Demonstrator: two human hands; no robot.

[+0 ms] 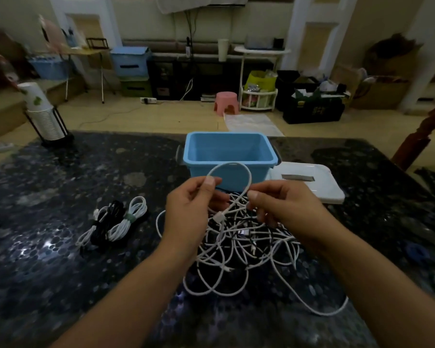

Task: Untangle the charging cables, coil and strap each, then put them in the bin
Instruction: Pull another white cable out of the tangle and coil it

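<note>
both hands, left hand point(186, 209) and right hand point(281, 207), pinch a white cable point(232, 167) loop just before the blue bin point(230, 149), probably above the tangle point(241, 247)

A single head-worn wide-angle view looks forward and down over the dark speckled table point(60, 222), close enough that both forearms enter from 6 o'clock. The far room fills the frame toward 12 o'clock, its edges bowed by the lens.

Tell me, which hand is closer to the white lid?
Right. The right hand sits just beside the white lid, pinching the white cable. The left hand holds the cable farther away.
</note>
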